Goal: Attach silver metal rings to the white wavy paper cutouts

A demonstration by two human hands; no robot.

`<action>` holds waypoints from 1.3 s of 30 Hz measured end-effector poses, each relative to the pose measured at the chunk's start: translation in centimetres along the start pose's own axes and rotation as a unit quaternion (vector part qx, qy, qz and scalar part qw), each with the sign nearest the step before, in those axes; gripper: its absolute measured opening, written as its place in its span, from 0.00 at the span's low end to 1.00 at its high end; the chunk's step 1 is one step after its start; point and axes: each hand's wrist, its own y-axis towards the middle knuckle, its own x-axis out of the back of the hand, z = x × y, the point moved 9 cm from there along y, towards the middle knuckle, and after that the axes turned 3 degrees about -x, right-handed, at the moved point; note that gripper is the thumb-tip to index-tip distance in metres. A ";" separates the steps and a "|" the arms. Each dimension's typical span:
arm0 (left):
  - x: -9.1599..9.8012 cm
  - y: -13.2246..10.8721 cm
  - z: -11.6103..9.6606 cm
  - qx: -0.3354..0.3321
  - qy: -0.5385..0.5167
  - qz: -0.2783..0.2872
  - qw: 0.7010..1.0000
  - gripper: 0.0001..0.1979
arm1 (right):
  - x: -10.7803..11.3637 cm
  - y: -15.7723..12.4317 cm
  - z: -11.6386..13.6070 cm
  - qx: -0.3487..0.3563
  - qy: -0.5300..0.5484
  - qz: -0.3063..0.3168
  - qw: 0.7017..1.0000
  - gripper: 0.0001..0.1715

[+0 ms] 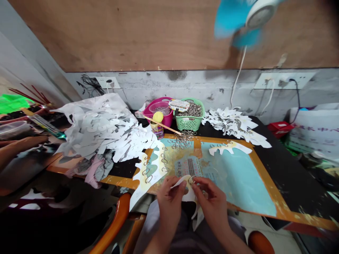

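My left hand pinches a white, wavy-edged cut-out piece at the table's front edge, above my lap. My right hand is closed at the same piece, its thumb and fingertips on a small metal ring at the upper edge. Left of my hands lie white cut-out strips with several metal rings along their yellowish glued parts. A similar strip with rings lies at the right on the light-blue sheet. Loose metal rings are heaped at the back middle.
A green basket full of metal rings and a pink basket stand against the wall. Before them is a small can with a stick across it. White cut-outs pile up on the left. Above, a blue fan is blurred; a person's arm shows left.
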 end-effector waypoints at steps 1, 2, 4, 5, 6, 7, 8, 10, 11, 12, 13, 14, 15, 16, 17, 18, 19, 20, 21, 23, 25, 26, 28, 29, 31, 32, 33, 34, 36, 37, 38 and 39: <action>0.0 0.0 0.0 0.000 0.001 -0.001 1.000 0.11 | 0.0 0.0 0.1 0.002 -0.001 -0.002 1.000 0.11; 0.1 -0.1 0.1 0.000 0.002 -0.003 1.000 0.11 | 0.0 -0.1 0.1 0.004 -0.003 -0.003 1.000 0.11; 0.2 -0.1 0.3 0.006 0.009 -0.008 1.000 0.12 | 0.0 -0.1 0.3 0.008 -0.009 -0.004 1.000 0.11; 0.2 -0.2 0.4 0.009 0.013 -0.011 1.000 0.12 | 0.0 -0.2 0.3 0.010 -0.012 -0.005 1.000 0.11; 0.3 -0.2 0.6 0.012 0.017 -0.014 1.000 0.13 | 0.0 -0.2 0.4 0.010 -0.014 -0.006 1.000 0.11; 0.3 -0.2 0.7 0.016 0.019 -0.016 1.000 0.13 | 0.1 -0.2 0.5 0.011 -0.015 -0.007 1.000 0.11; 0.3 -0.2 0.9 0.020 0.021 -0.017 0.999 0.14 | 0.1 -0.2 0.5 0.012 -0.017 -0.008 1.000 0.11; 0.4 -0.1 1.0 0.022 0.025 -0.017 0.999 0.14 | 0.1 -0.2 0.7 0.015 -0.019 -0.008 1.000 0.11; 0.4 -0.1 0.9 0.018 0.027 -0.017 0.999 0.14 | 0.1 -0.2 0.7 0.016 -0.021 -0.008 1.000 0.11; 0.4 -0.1 0.8 0.012 0.032 -0.016 0.999 0.14 | 0.0 -0.2 0.8 0.017 -0.022 -0.008 1.000 0.11; 0.5 -0.1 0.5 0.005 0.040 -0.014 0.999 0.13 | 0.1 -0.2 0.8 0.019 -0.023 -0.008 1.000 0.11; 0.5 -0.1 0.3 -0.002 0.049 -0.011 0.999 0.13 | 0.1 -0.2 0.9 0.021 -0.025 -0.010 0.999 0.10; 0.5 -0.1 0.1 -0.005 0.059 -0.007 0.998 0.12 | 0.1 -0.2 0.9 0.024 -0.028 -0.010 0.999 0.10; 0.5 -0.2 0.0 -0.005 0.068 -0.003 0.998 0.12 | 0.1 -0.2 0.9 0.028 -0.032 -0.011 0.999 0.10; 0.4 -0.2 0.1 0.000 0.074 0.001 0.997 0.12 | 0.1 -0.2 1.0 0.033 -0.037 -0.012 0.999 0.09; 0.4 -0.2 0.1 0.008 0.076 0.005 0.997 0.12 | 0.2 -0.2 1.1 0.039 -0.042 -0.015 0.998 0.09; 0.4 -0.2 0.3 0.018 0.074 0.007 0.997 0.13 | 0.2 -0.2 1.1 0.044 -0.047 -0.016 0.998 0.09; 0.4 -0.2 0.5 0.029 0.070 0.007 0.997 0.13 | 0.3 -0.2 1.2 0.048 -0.052 -0.017 0.997 0.08; 0.5 -0.2 0.7 0.039 0.066 0.004 0.997 0.14 | 0.2 -0.2 1.2 0.048 -0.054 -0.015 0.997 0.08; 0.5 -0.2 1.1 0.051 0.059 -0.001 0.997 0.15 | 0.2 -0.2 1.1 0.043 -0.055 -0.008 0.998 0.08; 0.4 -0.2 1.4 0.057 0.045 0.001 0.997 0.16 | 0.2 -0.2 1.1 0.037 -0.056 -0.005 0.998 0.09; 0.3 -0.3 1.6 0.060 0.030 0.005 0.998 0.15 | 0.2 -0.2 1.1 0.036 -0.057 -0.007 0.998 0.09; -0.1 -0.4 2.1 0.069 -0.012 0.013 0.997 0.14 | 0.3 -0.2 1.2 0.036 -0.054 -0.012 0.998 0.09; -0.2 -0.5 2.3 0.071 -0.034 0.013 0.997 0.14 | 0.3 -0.2 1.3 0.038 -0.050 -0.011 0.998 0.10; -0.4 -0.7 2.7 0.071 -0.063 0.012 0.995 0.14 | 0.2 0.0 1.2 0.028 -0.030 0.005 0.999 0.11; -0.5 -0.9 2.8 0.071 -0.069 0.014 0.995 0.15 | 0.1 0.2 0.9 0.014 -0.018 0.021 1.000 0.11; -0.7 -1.1 3.0 0.072 -0.073 0.016 0.995 0.15 | 0.0 0.4 0.7 -0.004 -0.007 0.040 0.999 0.12; -0.9 -1.4 3.2 0.075 -0.078 0.021 0.994 0.15 | 0.2 0.7 0.6 -0.019 0.004 0.057 0.998 0.12; -1.9 -2.1 3.0 0.079 -0.106 0.059 0.990 0.17 | 1.2 1.3 1.4 -0.022 0.013 0.079 0.997 0.12; -2.6 -2.6 2.6 0.074 -0.134 0.091 0.984 0.19 | 2.0 1.6 2.4 -0.007 0.008 0.087 0.996 0.11; -3.5 -3.0 1.9 0.065 -0.167 0.130 0.975 0.23 | 2.8 2.0 3.6 0.015 -0.007 0.097 0.995 0.11; -4.4 -3.4 1.1 0.054 -0.197 0.169 0.964 0.28 | 3.2 2.2 4.8 0.030 -0.036 0.123 0.991 0.10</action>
